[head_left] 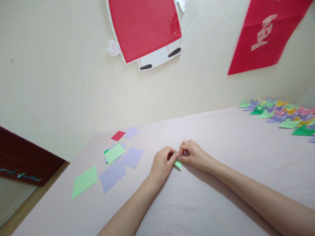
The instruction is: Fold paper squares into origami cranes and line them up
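A small piece of folded light green paper (178,166) is between my two hands, just above or on the pale cloth surface. My left hand (161,164) pinches it from the left, thumb and fingers closed on its upper part. From the right, my right hand (193,154) pinches at its upper right edge with thumb and forefinger. My fingers cover much of the paper, so its full folded shape is hidden.
Loose paper sheets lie left of my hands: light green (85,182), lavender (112,177) and red (118,135). Rows of folded coloured paper pieces (290,123) stand at the far right. A wall with red decorations (145,29) rises behind the cloth-covered surface (209,203).
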{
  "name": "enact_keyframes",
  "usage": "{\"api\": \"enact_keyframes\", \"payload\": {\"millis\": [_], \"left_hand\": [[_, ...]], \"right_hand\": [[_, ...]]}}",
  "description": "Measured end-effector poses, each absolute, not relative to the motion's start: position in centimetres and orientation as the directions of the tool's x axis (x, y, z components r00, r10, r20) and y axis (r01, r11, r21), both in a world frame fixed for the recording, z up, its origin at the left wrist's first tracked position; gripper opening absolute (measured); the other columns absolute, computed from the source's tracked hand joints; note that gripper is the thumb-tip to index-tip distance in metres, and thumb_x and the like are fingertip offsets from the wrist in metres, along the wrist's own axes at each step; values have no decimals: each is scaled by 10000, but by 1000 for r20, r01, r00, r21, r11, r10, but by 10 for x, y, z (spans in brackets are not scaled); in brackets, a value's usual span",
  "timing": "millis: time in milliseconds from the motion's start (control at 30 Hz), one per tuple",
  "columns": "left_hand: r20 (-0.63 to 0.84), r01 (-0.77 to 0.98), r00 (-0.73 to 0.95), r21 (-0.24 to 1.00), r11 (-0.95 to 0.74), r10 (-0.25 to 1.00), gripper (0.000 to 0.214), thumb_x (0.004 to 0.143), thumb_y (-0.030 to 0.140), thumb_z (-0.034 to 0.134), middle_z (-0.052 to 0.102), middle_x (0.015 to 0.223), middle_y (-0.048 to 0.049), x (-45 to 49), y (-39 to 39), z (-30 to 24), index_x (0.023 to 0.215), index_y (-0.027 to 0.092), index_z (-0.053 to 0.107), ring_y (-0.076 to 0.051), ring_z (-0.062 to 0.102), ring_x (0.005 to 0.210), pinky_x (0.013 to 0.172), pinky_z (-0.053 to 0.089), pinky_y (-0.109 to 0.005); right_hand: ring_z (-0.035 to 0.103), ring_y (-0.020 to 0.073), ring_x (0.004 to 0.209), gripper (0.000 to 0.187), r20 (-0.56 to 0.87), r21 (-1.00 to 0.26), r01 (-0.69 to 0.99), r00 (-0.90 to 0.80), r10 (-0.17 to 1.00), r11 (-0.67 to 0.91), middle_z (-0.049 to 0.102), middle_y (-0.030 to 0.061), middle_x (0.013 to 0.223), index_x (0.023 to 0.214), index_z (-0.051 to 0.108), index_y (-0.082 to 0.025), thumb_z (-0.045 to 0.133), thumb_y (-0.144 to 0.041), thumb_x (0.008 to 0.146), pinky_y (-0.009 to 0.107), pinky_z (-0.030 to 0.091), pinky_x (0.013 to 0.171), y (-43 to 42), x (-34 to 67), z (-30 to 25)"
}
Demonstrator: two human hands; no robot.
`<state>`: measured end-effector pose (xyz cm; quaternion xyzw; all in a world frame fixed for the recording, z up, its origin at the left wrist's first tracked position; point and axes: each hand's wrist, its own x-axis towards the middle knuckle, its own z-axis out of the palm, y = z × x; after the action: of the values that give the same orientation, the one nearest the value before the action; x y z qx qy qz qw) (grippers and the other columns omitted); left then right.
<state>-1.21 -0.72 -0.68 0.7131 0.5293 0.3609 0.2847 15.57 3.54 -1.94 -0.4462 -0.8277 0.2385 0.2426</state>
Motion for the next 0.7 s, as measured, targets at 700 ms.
{"api": "enact_keyframes", "payload": {"millis": [700], "left_hand": [[-107, -228, 167, 963, 144, 980, 317, 834, 305, 559, 670, 1080, -125, 16, -22, -4, 1093, 125, 589, -202, 658, 936, 785, 514, -292]], "right_hand": [[499, 196, 771, 141, 442, -720, 431, -318, 838, 544, 540, 12, 730, 723, 492, -227, 516, -233, 862, 313, 407, 698, 20, 156, -7]]}}
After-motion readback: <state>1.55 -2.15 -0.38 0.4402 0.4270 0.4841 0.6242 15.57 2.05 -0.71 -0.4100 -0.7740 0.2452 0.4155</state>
